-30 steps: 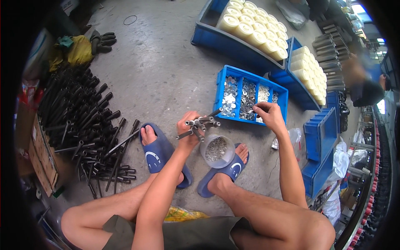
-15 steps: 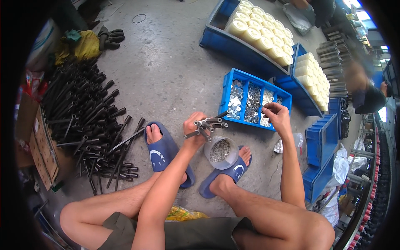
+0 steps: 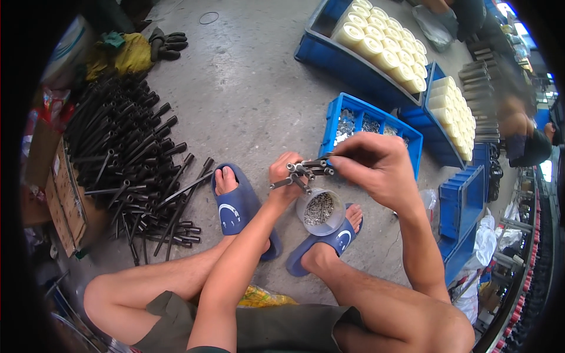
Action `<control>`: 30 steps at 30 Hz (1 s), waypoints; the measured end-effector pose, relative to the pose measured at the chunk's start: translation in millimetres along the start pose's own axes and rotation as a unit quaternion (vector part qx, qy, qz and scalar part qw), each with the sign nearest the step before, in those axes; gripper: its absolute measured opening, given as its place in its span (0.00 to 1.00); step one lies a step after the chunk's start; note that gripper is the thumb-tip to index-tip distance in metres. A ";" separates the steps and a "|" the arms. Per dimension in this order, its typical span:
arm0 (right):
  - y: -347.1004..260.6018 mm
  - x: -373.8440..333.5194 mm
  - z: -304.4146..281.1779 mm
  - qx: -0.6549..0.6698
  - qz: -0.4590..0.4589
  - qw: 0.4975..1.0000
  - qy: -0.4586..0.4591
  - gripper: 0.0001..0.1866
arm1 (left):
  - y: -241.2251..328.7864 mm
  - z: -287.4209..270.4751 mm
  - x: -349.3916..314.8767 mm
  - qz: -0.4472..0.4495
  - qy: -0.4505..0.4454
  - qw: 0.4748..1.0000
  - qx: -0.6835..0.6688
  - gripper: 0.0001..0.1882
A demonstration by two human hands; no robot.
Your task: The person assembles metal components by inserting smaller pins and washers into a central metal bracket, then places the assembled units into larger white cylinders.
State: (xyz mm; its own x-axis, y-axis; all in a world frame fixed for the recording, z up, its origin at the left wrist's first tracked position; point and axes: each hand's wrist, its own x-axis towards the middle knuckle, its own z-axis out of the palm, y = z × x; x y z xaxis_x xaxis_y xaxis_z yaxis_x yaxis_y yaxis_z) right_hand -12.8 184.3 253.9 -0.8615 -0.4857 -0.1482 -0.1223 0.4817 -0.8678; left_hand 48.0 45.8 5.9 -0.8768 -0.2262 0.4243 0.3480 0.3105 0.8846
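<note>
Lying at nine o'clock on the concrete floor [image 3: 247,94], a heap of black rods [image 3: 126,170] fans out beside blue slippers [image 3: 238,206]. At centre, the left hand [image 3: 283,176] has its grip closed on a bundle of bolts [image 3: 306,170]. Just below sits a clear cup of screws [image 3: 321,210]. The right hand [image 3: 376,167] pinches narrowly at the bundle's end, perhaps on a small washer. At one o'clock stands a blue compartment tray [image 3: 376,126].

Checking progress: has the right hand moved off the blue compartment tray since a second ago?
Yes. The right hand has come back from the blue compartment tray toward the person, meeting the metal bolt cluster in the left hand.
</note>
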 end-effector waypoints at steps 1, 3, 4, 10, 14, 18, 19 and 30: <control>-1.9 7.5 4.4 -0.062 -0.055 0.997 0.006 0.04 | 1.5 1.6 2.3 -0.002 -0.005 1.000 0.001 0.09; -1.3 22.1 12.8 -0.180 -0.166 0.969 0.014 0.04 | 4.9 2.3 2.8 -0.015 -0.007 1.000 0.000 0.07; -2.0 26.0 14.4 -0.276 -0.209 0.938 -0.021 0.06 | 3.0 2.0 2.6 -0.002 -0.001 1.000 -0.008 0.08; -8.1 41.2 17.3 -0.300 -0.246 0.903 -0.183 0.07 | 1.3 0.9 0.8 -0.016 0.001 0.999 -0.029 0.08; -8.3 46.0 18.8 -0.251 -0.250 0.911 -0.212 0.07 | 10.7 -0.2 4.3 -0.010 0.006 1.000 -0.017 0.08; -11.9 46.3 27.5 -0.206 -0.253 0.921 -0.214 0.08 | 3.8 -4.3 -0.2 0.002 -0.007 1.000 -0.019 0.08; -11.4 46.6 26.2 -0.201 -0.254 0.922 -0.214 0.08 | 5.8 -3.4 1.4 0.004 -0.004 1.000 -0.016 0.08; -15.7 54.3 22.8 -0.251 -0.259 0.904 -0.231 0.10 | 3.0 3.5 -5.3 -0.090 -0.019 0.993 -0.069 0.07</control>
State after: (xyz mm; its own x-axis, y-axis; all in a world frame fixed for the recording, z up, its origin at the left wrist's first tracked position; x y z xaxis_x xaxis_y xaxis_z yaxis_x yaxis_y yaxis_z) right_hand -46.4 133.7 248.6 -0.3413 -0.9377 -0.0656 -0.7586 0.3160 -0.5698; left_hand 52.5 51.1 5.6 -0.9397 -0.2310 0.2521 0.2250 0.1375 0.9646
